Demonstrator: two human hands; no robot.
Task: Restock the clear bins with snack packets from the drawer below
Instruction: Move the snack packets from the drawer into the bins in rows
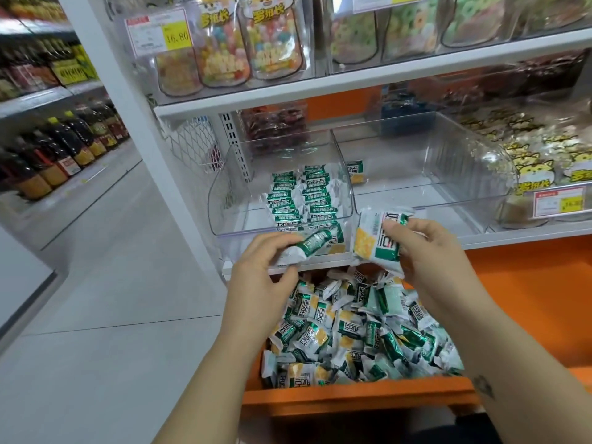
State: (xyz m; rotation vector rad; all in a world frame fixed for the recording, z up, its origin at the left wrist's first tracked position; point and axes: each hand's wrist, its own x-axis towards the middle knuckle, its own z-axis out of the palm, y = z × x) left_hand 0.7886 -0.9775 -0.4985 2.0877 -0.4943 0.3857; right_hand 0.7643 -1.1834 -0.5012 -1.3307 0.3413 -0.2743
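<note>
now, i see the left hand (266, 261) curled round one green-and-white packet (307, 248), holding it tilted right at the front lip of the left bin (224, 193). the right hand (426, 248) pinches a second packet (376, 238) between fingers and thumb, printed face toward me, in front of where the left bin meets the right bin (464, 174). inside the left bin, two tidy rows (301, 197) of the same packets stand on edge, running front to back. the right bin has a lone packet (356, 171) against its left wall, toward the back. both bins sit side by side on a white shelf (512, 232). just below it the orange drawer (352, 395) stands open, heaped with a loose pile (352, 331) of packets lying every way; both forearms reach over that pile. right of the bins are cat bags (538, 174). the shelf above carries sweet bags (224, 43) and a price tag (158, 33). far left, dark bottles (64, 145) line another rack.
</note>
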